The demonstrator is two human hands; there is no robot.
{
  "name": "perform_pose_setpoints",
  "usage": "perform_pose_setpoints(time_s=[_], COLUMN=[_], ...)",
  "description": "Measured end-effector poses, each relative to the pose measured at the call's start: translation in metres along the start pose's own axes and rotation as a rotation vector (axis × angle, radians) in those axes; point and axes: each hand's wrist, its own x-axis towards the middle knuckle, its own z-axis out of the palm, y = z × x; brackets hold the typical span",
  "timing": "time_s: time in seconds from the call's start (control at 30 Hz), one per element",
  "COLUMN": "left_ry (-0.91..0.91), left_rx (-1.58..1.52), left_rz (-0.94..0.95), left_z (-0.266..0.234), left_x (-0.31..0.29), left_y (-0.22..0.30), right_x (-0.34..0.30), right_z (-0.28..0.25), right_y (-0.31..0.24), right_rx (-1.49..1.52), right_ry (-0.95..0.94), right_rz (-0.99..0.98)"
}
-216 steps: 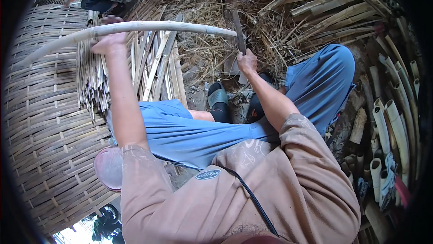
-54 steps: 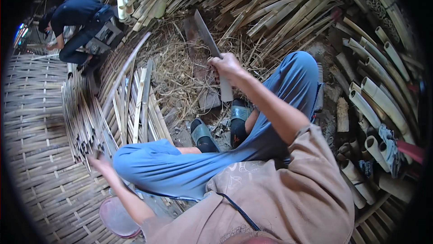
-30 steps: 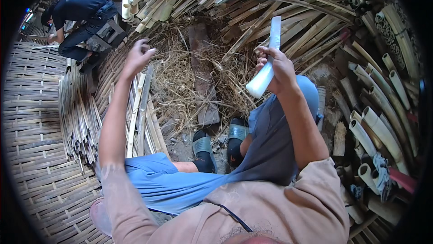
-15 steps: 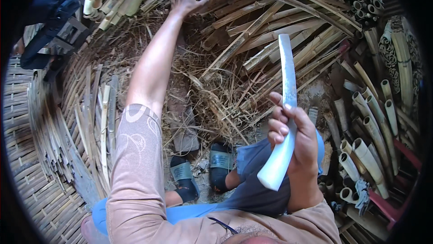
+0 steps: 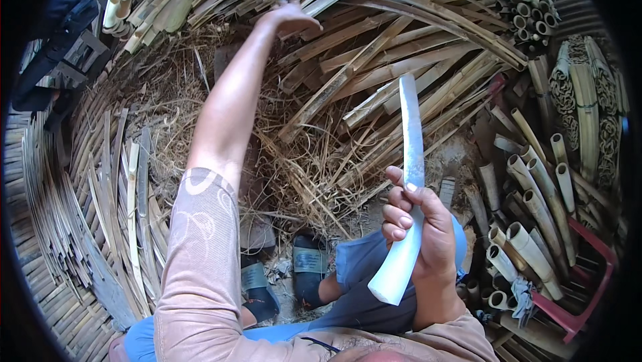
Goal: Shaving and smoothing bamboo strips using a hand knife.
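Note:
My left arm stretches far forward, and my left hand (image 5: 289,17) is over the pile of split bamboo strips (image 5: 374,48). Its thumb stands out to the side; the fingertips are partly hidden and hold nothing I can see. Closer to my body, my right hand (image 5: 420,223) grips a long, curved, knife-like tool (image 5: 412,128) around its middle. The tool's narrow, greyish upper part points away from me. Its broad, whitish-blue lower end flares out below the hand, above my right leg.
Dry shavings (image 5: 301,168) cover the ground ahead of my sandalled feet. Cut bamboo tubes (image 5: 528,242) stand at the right beside a red plastic frame (image 5: 595,295). Thin bamboo strips (image 5: 60,208) lie on the left. A person's dark-clothed leg (image 5: 57,41) shows at the far left.
My left hand has tipped down, its spread fingers now bent away over the strips. My right hand keeps hold of the knife-like tool, and the whole view has shifted slightly.

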Motion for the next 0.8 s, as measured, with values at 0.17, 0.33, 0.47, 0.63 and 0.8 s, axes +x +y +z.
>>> perform_pose_setpoints(time_s=[0.17,0.33,0.47,0.63,0.8], left_ry=[0.117,0.234,0.058,0.079,0.1], left_rx=[-0.275,-0.263,-0.293,-0.363,-0.424], left_rz=[0.074,0.009,-0.055,-0.163,-0.169], left_z=[-0.001,0.003,0.018,0.031,0.043], left_x=[0.013,-0.015,-0.073,-0.135,-0.201], left_y=[-0.011,0.029,0.097,0.155,0.193], right_x=[-0.006,-0.015,-0.025,-0.039,-0.05], right_z=[0.009,0.011,0.008,0.001,-0.007], right_y=[-0.001,0.0,0.0,-0.002,-0.005], right_rx=[-0.024,-0.037,-0.028,-0.002,0.067], right_ry=[0.023,-0.002,-0.036,-0.102,-0.181], right_rz=[-0.017,0.004,-0.011,-0.024,-0.015])
